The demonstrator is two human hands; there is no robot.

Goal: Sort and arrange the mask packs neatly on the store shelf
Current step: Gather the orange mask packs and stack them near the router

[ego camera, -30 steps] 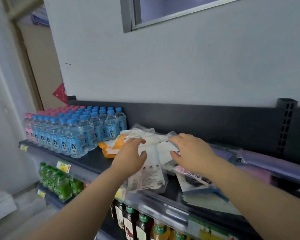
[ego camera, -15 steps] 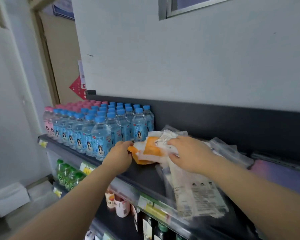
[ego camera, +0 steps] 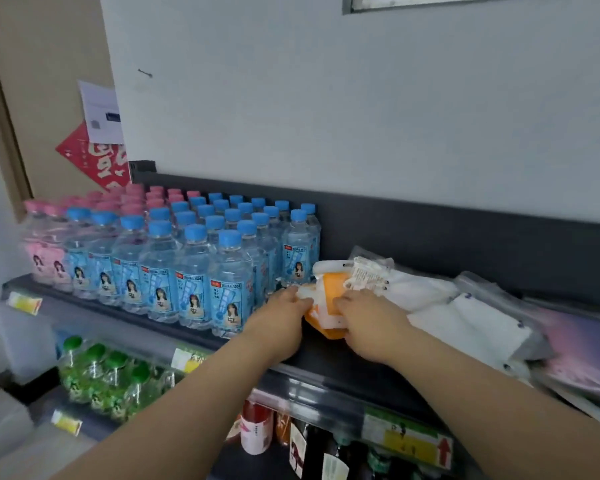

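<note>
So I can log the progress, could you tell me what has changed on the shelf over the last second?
The left hand left the white packs, moved left and now grips the orange pack at its end by the blue-capped bottles; the right hand followed and rests on that pack. The bottles kept their rows.

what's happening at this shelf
A person is sorting mask packs on the shelf. The left hand grips the left edge of an orange and white mask pack right beside the blue-capped bottles, and the right hand rests on top of it. More packs lie in a loose, overlapping pile to the right, not yet straightened.
</note>
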